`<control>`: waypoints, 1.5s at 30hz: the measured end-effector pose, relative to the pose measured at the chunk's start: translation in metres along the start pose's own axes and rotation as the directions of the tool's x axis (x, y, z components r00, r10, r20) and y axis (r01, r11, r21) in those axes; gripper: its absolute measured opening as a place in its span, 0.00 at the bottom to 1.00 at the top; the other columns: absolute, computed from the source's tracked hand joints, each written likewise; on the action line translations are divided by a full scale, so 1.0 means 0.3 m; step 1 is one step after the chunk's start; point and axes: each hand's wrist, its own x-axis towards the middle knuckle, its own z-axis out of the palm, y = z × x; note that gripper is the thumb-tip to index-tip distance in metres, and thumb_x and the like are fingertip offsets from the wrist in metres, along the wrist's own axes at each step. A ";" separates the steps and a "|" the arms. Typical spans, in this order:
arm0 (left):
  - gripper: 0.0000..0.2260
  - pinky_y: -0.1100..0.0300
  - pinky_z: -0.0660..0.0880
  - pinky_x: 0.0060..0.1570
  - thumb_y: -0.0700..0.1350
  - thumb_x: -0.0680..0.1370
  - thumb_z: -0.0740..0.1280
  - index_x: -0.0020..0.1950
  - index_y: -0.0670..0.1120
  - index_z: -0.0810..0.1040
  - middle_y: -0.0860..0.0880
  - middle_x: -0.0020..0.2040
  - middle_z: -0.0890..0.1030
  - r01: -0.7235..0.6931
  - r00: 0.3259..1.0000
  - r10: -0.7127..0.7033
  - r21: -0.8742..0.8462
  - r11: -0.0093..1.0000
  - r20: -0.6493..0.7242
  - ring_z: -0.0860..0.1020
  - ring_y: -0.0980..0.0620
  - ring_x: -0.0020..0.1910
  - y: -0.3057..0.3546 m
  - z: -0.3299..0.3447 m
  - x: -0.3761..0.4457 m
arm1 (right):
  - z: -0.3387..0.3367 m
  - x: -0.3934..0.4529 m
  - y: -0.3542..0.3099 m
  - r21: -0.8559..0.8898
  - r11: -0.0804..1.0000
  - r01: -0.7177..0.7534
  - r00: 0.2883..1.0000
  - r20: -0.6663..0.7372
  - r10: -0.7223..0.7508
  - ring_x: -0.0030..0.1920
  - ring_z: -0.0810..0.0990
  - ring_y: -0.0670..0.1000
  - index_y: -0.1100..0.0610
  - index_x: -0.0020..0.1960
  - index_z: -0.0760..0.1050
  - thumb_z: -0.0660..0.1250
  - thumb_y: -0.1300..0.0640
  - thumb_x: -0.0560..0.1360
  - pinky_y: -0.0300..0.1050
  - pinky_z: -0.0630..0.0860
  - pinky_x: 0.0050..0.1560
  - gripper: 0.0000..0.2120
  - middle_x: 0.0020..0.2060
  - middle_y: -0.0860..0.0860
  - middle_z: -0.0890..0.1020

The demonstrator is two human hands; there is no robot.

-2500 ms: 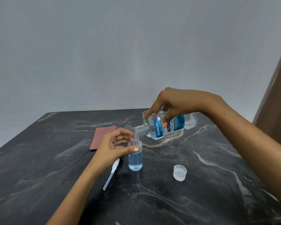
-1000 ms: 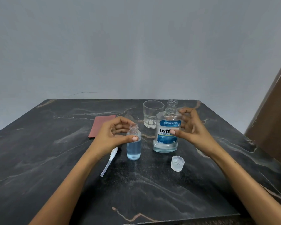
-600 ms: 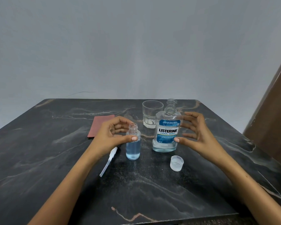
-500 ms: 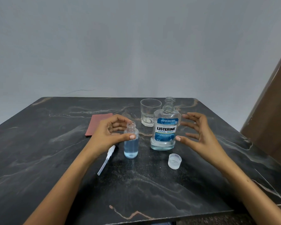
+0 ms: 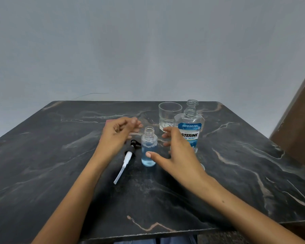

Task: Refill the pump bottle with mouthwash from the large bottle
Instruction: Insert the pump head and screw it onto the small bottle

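The small clear pump bottle stands uncapped in the middle of the dark marble table, holding pale blue liquid in its lower half. Its pump head with a black collar and white tube lies flat just to its left. The large mouthwash bottle stands upright and uncapped to the right. My left hand hovers left of the small bottle, fingers loosely curled, holding nothing. My right hand is spread open just right of the small bottle, thumb tip near its side, partly covering the large bottle's label.
An empty drinking glass stands behind the bottles, close to the large one. The large bottle's clear cap is almost hidden behind my right wrist. A brown wooden surface rises at the right. The table's near edge runs just below my forearms.
My left hand has let go of the small bottle and drawn back to the left. My right hand has moved left from the large bottle toward the small one, hiding the cap.
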 end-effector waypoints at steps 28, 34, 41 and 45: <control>0.10 0.67 0.78 0.44 0.43 0.69 0.76 0.48 0.45 0.82 0.47 0.45 0.85 -0.066 0.933 0.026 -0.099 0.993 -0.359 0.84 0.56 0.44 0.132 -0.062 0.091 | 0.072 0.064 0.053 0.275 0.960 0.046 0.997 0.046 -0.061 0.52 0.77 0.33 0.43 0.56 0.66 0.75 0.44 0.66 0.32 0.78 0.47 0.24 0.48 0.35 0.79; 0.09 0.60 0.80 0.50 0.40 0.71 0.75 0.50 0.42 0.81 0.47 0.45 0.86 -0.210 0.909 0.106 -0.224 0.952 -0.403 0.84 0.51 0.48 0.223 -0.024 0.100 | 0.072 0.068 0.054 0.269 0.962 0.038 0.998 0.047 -0.052 0.52 0.76 0.33 0.33 0.51 0.63 0.75 0.41 0.65 0.31 0.77 0.46 0.23 0.46 0.34 0.79; 0.08 0.56 0.79 0.53 0.40 0.71 0.74 0.49 0.44 0.81 0.46 0.46 0.85 -0.233 0.924 0.135 -0.247 0.941 -0.358 0.84 0.51 0.49 0.246 0.018 0.086 | 0.071 0.069 0.053 0.280 0.959 0.039 0.998 0.043 -0.053 0.51 0.75 0.30 0.33 0.50 0.63 0.76 0.42 0.65 0.26 0.74 0.42 0.23 0.44 0.32 0.78; 0.11 0.59 0.80 0.51 0.44 0.67 0.75 0.48 0.45 0.82 0.49 0.44 0.86 -0.232 0.935 0.146 -0.247 0.941 -0.322 0.84 0.52 0.47 0.228 0.035 0.067 | 0.069 0.068 0.055 0.269 0.962 0.046 0.997 0.052 -0.063 0.52 0.75 0.30 0.38 0.54 0.64 0.75 0.42 0.65 0.26 0.74 0.43 0.25 0.45 0.34 0.77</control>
